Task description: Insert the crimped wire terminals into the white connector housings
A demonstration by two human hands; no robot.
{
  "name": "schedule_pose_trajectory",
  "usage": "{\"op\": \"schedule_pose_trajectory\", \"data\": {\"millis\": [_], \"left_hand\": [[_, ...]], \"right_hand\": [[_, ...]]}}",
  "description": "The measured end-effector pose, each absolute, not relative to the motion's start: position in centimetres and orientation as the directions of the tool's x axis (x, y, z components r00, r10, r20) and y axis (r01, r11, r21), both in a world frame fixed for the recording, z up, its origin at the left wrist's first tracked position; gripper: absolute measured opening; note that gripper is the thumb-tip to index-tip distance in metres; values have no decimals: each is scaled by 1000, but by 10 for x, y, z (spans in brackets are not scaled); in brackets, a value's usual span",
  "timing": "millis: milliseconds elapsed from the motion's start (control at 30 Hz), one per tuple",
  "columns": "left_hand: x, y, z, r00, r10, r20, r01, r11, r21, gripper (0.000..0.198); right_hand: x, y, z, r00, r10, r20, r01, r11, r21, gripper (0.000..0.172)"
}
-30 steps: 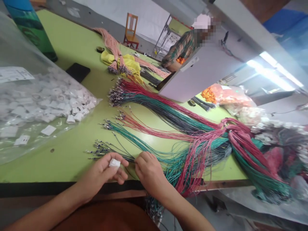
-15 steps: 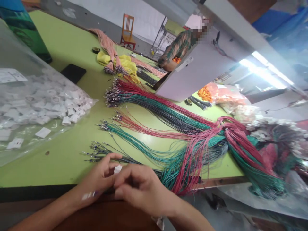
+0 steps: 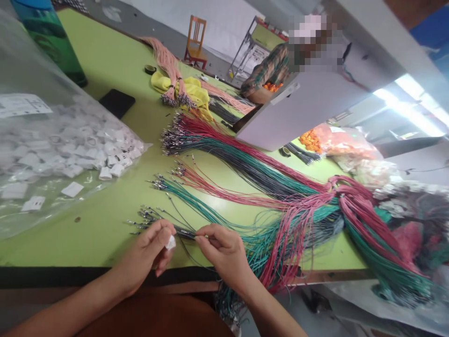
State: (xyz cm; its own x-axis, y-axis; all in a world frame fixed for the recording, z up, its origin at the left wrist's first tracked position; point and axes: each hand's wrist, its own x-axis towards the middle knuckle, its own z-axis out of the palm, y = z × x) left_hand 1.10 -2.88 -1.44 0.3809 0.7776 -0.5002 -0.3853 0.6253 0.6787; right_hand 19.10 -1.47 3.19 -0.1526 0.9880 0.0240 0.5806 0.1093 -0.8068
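Low in the head view, my left hand [image 3: 147, 255] is closed around a small white plastic connector [image 3: 170, 242], whose lower part shows past the fingers. My right hand [image 3: 226, 252] pinches a thin dark wire near its end, just right of the connector and apart from it. Behind both hands lie black wires [image 3: 182, 230] with metal crimp terminals toward the left. Beyond them are a loose group of green wires [image 3: 191, 199] and one of red wires [image 3: 210, 188]. A thicker bundle of red, green and black wires [image 3: 245, 161] stretches farther back.
At left, a clear bag [image 3: 79, 196] holds many white connectors. A phone [image 3: 117, 103], a green bottle [image 3: 52, 44] and a yellow cloth [image 3: 196, 93] lie or stand behind. A grey panel [image 3: 298, 107] rises at the back, where another person [image 3: 266, 68] works. The table edge [image 3: 70, 276] is close.
My hands were close together; now the right has moved away to the right and pinches a wire. The left hand still has the white connector. The view has shifted slightly.
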Motion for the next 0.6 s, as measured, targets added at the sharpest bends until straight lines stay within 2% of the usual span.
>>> {"op": "schedule_pose_trajectory", "data": {"millis": [133,333,600], "left_hand": [[10,-29,-15,396,776,-492,-357,623,696,32],[9,-29,-11,406,750,-522,-349,655,670,34],[11,-28,-13,383,762,-522,-309,638,705,38]], "right_hand": [[190,-14,36,-180,983,34,586,135,-799,14],[186,-15,39,-202,975,-96,488,15,-873,18],[183,-15,29,-218,956,-199,504,-64,-861,19]]}}
